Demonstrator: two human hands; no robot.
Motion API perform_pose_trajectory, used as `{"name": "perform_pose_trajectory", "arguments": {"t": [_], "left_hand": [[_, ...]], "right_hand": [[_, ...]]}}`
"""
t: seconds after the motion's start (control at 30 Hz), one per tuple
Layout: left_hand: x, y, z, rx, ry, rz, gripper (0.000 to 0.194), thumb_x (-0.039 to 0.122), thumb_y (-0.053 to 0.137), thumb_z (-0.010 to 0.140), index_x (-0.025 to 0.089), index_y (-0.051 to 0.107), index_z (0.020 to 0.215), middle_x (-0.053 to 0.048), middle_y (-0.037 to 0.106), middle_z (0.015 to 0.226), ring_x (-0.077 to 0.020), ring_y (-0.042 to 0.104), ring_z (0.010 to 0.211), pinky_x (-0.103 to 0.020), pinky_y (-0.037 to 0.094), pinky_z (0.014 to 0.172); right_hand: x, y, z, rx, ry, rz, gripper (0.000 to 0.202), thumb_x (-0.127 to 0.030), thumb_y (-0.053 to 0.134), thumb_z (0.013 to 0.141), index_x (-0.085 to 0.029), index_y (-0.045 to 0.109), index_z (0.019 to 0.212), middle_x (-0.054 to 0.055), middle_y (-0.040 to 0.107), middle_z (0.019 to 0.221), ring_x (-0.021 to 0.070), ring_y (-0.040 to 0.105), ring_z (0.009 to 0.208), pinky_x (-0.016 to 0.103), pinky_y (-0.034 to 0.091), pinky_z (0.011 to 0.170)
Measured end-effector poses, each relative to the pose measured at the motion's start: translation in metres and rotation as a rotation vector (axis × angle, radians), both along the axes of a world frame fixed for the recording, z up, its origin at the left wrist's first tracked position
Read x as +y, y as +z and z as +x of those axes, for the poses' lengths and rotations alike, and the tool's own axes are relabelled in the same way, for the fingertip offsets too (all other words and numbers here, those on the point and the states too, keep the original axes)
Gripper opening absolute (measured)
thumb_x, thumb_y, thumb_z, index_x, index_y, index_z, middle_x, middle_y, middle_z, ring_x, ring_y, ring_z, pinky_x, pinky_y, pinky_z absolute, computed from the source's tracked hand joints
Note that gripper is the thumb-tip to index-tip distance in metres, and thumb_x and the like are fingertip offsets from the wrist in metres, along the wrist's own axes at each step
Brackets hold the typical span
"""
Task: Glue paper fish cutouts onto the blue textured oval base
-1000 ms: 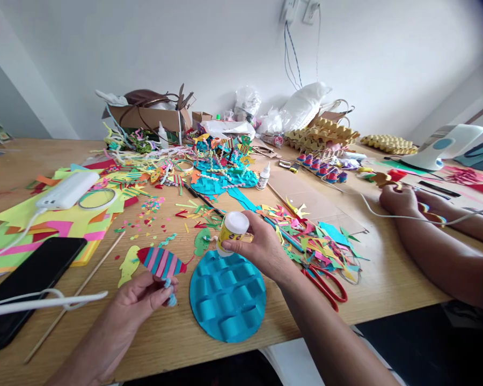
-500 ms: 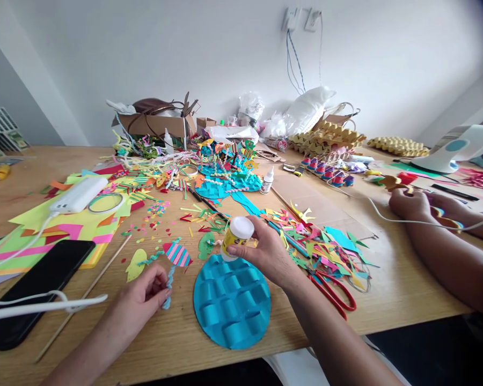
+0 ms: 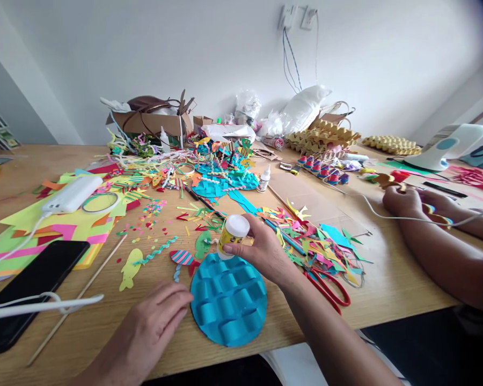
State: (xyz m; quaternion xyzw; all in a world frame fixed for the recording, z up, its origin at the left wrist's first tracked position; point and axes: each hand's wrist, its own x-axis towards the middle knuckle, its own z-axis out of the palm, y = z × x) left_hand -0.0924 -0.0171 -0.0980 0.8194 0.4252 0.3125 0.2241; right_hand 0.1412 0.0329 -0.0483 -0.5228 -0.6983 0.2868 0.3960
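Note:
My right hand (image 3: 261,249) grips a small white bottle with a yellow label (image 3: 233,236), its round white end up, over the far edge of a blue disc (image 3: 229,303) covered in woven paper strips. My left hand (image 3: 156,321) has its fingers stretched out, the tips at the disc's left edge, with nothing seen in them. Just beyond it lies a striped paper fish (image 3: 182,257) with a light-blue twisted stem (image 3: 177,274). A yellow paper fish (image 3: 131,268) with a wavy teal stem and a green paper fish (image 3: 203,244) are close by.
Red-handled scissors (image 3: 328,289) and paper scraps (image 3: 338,246) lie to the right. A phone (image 3: 36,289), a wooden stick (image 3: 76,300) and a white power bank (image 3: 72,194) on coloured paper are at left. Another person's hands (image 3: 406,201) work at the right.
My left hand has let go of the striped fish's twisted stem and moved right and nearer me, to the disc's edge. My right hand keeps the bottle over the disc.

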Motion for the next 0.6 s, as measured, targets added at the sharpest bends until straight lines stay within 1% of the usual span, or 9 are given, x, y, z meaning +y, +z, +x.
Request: {"name": "perform_pose_trajectory", "arguments": {"t": [0.07,0.13,0.2,0.3,0.43,0.5,0.6], "left_hand": [[-0.002,-0.008,0.004,0.045,-0.059,0.024,0.027,0.016,0.051,0.076,0.028,0.070,0.089,-0.003,0.070,0.091,-0.0205,0.064,0.086,-0.023,0.049,0.080],[-0.003,-0.015,0.005,0.061,-0.077,0.051,0.028,0.015,0.053,0.075,0.029,0.070,0.093,-0.002,0.070,0.095,-0.0207,0.063,0.091,-0.024,0.048,0.084],[-0.003,-0.017,0.005,0.051,-0.079,0.067,0.029,0.014,0.054,0.075,0.029,0.069,0.094,-0.002,0.069,0.098,-0.0207,0.062,0.095,-0.023,0.047,0.087],[-0.004,-0.011,0.009,0.063,-0.086,0.136,0.031,0.011,0.048,0.077,0.027,0.068,0.094,-0.002,0.070,0.095,-0.0201,0.062,0.093,-0.023,0.047,0.088],[-0.004,-0.001,0.018,0.169,-0.088,0.338,0.031,0.012,0.044,0.080,0.023,0.066,0.099,-0.004,0.068,0.095,-0.0186,0.062,0.091,-0.021,0.048,0.085],[-0.004,0.000,0.021,0.232,-0.081,0.416,0.031,0.013,0.045,0.080,0.023,0.064,0.101,-0.005,0.066,0.098,-0.0190,0.060,0.095,-0.022,0.049,0.085],[-0.004,-0.002,0.021,0.308,-0.062,0.475,0.032,0.013,0.045,0.080,0.026,0.062,0.104,-0.004,0.061,0.105,-0.0202,0.055,0.101,-0.027,0.050,0.084]], "right_hand": [[0.000,0.000,0.000,-0.003,-0.004,0.005,0.034,-0.037,0.070,0.065,-0.017,0.054,0.088,0.000,0.059,0.078,0.0167,0.053,0.075,0.026,0.039,0.064],[0.000,0.000,0.000,-0.004,-0.012,0.003,0.035,-0.037,0.070,0.065,-0.017,0.054,0.088,0.000,0.059,0.079,0.0165,0.053,0.075,0.026,0.039,0.064],[0.000,0.000,0.001,0.003,-0.024,0.003,0.036,-0.037,0.070,0.064,-0.017,0.054,0.089,0.000,0.059,0.079,0.0165,0.053,0.075,0.026,0.039,0.064],[0.000,0.001,0.001,0.005,-0.044,0.014,0.036,-0.038,0.070,0.064,-0.018,0.054,0.088,0.000,0.059,0.078,0.0163,0.053,0.074,0.025,0.038,0.062],[0.000,0.003,0.000,-0.034,-0.055,0.041,0.035,-0.038,0.071,0.063,-0.018,0.055,0.088,0.000,0.060,0.077,0.0166,0.054,0.073,0.025,0.037,0.062],[0.000,0.003,0.000,-0.046,-0.054,0.047,0.036,-0.038,0.071,0.063,-0.018,0.056,0.087,0.000,0.060,0.077,0.0167,0.054,0.073,0.025,0.038,0.062],[0.000,0.003,0.000,-0.048,-0.048,0.044,0.037,-0.040,0.071,0.063,-0.018,0.056,0.088,0.001,0.061,0.079,0.0168,0.055,0.073,0.026,0.039,0.062]]}}
